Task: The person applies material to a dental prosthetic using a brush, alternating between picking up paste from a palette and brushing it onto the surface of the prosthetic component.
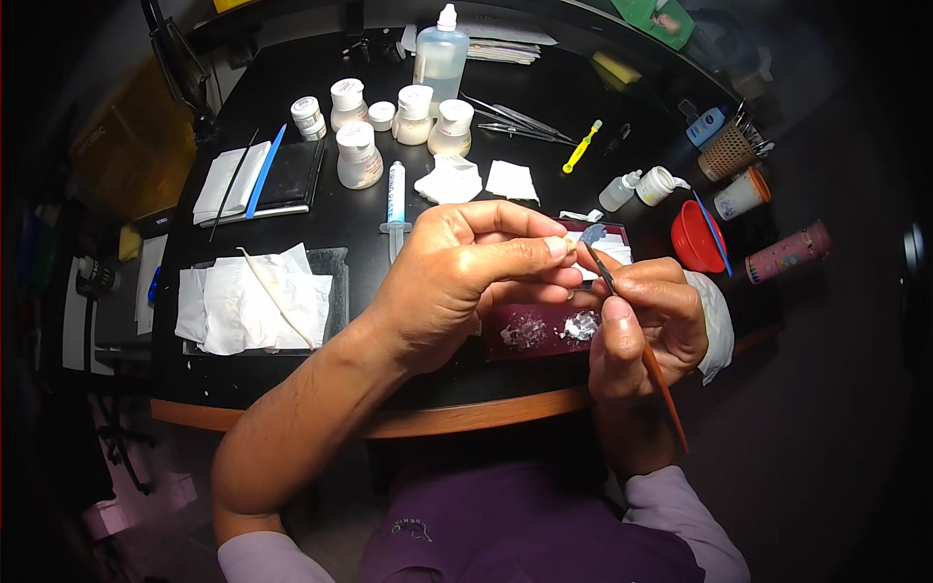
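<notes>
My left hand [457,262] pinches a small pale yellow piece [570,243] between thumb and fingertips; its kind is too small to make out. A thin brush with a red-brown handle [664,394] is gripped pen-like in my right hand [646,321], its dark tip close beside the piece. Whether tip and piece touch I cannot tell. White tissue [716,325] sticks out past the outer side of my right hand. Below both hands lies a dark red slab [544,348] bearing smears of white paste [581,326], partly covered by my fingers.
Several white-capped jars [360,160], a clear bottle [442,58] and tweezers [525,126] stand or lie at the back. A syringe [397,199] lies left of my hand, folded tissues [253,311] farther left. On the right are a red bowl [695,238] and a brush holder [726,155].
</notes>
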A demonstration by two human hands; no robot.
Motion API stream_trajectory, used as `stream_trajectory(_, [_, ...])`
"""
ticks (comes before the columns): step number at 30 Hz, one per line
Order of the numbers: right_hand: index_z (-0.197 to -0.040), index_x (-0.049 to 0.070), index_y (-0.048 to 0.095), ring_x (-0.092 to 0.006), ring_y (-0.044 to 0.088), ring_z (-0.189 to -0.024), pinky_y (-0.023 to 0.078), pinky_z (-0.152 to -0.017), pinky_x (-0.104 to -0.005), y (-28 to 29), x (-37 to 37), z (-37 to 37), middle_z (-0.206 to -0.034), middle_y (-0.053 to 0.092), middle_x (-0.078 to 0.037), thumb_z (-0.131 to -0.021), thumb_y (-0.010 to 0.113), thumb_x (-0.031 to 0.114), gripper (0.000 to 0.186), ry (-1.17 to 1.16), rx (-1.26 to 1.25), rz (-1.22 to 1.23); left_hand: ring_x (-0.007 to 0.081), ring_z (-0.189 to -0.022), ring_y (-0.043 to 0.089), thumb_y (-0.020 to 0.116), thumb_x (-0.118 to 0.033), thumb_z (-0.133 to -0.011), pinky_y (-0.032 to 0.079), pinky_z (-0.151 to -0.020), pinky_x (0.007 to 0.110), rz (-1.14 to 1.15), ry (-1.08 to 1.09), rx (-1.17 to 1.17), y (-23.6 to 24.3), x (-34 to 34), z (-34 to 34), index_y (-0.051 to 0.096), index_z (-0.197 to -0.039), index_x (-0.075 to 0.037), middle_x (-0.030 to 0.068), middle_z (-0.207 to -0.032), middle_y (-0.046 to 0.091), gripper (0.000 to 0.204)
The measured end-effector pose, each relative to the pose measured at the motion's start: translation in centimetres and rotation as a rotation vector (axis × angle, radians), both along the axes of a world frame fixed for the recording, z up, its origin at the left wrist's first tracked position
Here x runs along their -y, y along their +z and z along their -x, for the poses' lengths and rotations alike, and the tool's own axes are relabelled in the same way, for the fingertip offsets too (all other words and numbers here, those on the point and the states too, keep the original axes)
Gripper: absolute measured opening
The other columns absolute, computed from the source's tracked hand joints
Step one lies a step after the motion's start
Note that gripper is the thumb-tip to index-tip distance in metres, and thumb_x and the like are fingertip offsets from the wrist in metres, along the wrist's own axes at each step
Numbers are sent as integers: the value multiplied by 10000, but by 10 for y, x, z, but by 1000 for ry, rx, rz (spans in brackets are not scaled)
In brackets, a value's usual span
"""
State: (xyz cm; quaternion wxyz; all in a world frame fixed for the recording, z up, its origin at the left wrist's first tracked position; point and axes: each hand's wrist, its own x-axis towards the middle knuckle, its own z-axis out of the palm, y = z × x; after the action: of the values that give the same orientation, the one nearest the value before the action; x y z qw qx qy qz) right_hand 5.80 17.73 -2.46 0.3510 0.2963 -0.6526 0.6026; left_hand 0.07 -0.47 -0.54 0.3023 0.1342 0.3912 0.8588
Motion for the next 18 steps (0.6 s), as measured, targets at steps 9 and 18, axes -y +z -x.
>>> stream_trajectory(9, [-1075,-75,594,-294,724,-966,639,-873,-365,2,1,-4,-1005,594,-181,-870,588,-111,208,-46,42,-21,209,-928,739,680,-57,-941,626,-826,296,10,33,8,-2,-2,0,655,-1088,43,160,-1026,717,180])
stream_trajectory(18, [-1099,-73,572,-285,720,-982,613,-889,-371,-3,-2,0,-1043,597,-174,-880,619,-91,224,-93,61,-61,196,-930,732,694,-68,-938,623,-826,292,10,112,-20,-5,-3,0,643,-1139,31,148,-1013,718,229])
